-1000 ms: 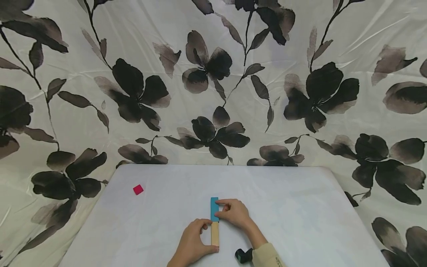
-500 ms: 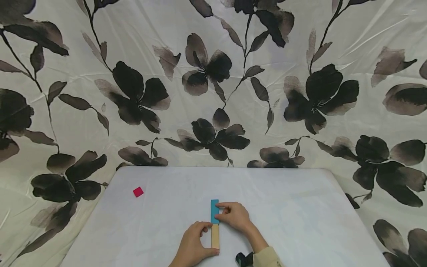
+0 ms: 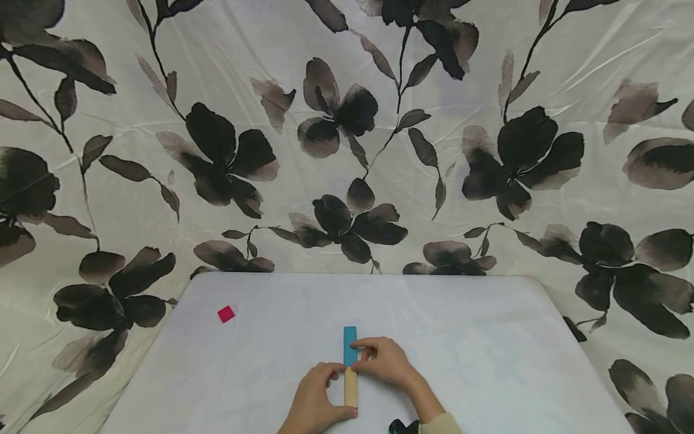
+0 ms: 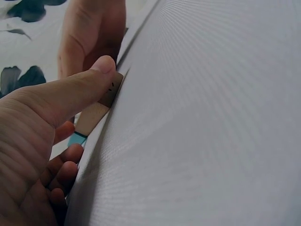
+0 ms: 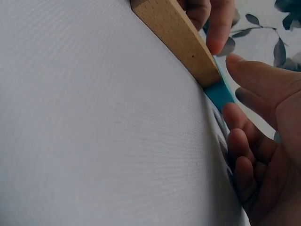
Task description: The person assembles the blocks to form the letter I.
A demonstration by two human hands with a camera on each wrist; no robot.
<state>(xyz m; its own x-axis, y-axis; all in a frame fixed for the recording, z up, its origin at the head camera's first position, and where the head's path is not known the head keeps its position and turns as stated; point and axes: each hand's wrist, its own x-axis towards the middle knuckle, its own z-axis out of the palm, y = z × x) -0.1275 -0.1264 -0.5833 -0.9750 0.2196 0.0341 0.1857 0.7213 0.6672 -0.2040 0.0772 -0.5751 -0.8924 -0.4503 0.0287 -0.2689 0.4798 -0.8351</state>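
Observation:
A blue block (image 3: 350, 345) and a natural wooden block (image 3: 350, 389) lie end to end in one line on the white table. My left hand (image 3: 314, 395) holds the wooden block lengthwise, thumb at its near end and index finger by the joint with the blue one. On the right side, my right hand (image 3: 386, 360) touches the blue block with its index fingertip, its thumb tip close to the joint. In the right wrist view, the wooden block (image 5: 176, 37) meets the blue block (image 5: 219, 94), whose far part is hidden.
A small red square block (image 3: 226, 314) lies at the table's far left. Beside the right sleeve (image 3: 440, 424) sits a black object (image 3: 401, 427), cut off by the frame edge. Behind the white table (image 3: 461, 337) hangs a floral cloth (image 3: 347, 138).
My right hand has slid nearer along the blue block, its thumb now by the joint. My left hand keeps its grip. The whole head view has shifted slightly down.

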